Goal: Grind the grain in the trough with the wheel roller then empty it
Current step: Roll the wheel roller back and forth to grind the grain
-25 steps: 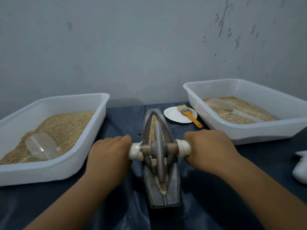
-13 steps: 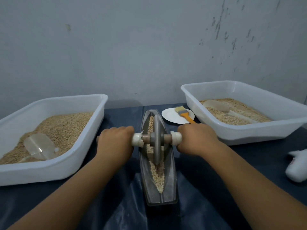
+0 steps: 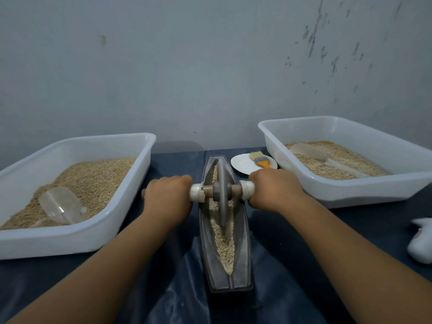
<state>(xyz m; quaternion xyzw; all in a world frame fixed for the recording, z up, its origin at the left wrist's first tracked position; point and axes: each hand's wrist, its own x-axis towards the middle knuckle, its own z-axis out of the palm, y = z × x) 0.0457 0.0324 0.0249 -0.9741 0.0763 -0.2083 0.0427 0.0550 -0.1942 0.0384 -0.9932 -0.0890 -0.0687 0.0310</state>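
wheel: roller (image 3: 222, 195) sits in the far half of the trough (image 3: 226, 280), further forward than 0.5 s ago
grain: grain (image 3: 225, 246) exposed at the near end
hands: left hand (image 3: 168, 198) and right hand (image 3: 274, 189) wrap the axle ends
sides: white trays (image 3: 77, 239) flank the trough

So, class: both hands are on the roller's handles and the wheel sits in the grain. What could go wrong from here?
1. The grain is heaped along the narrow trough; the wheel roller might push some over the rim.
2. The right hand works close to the brush on the plate and might knock it.
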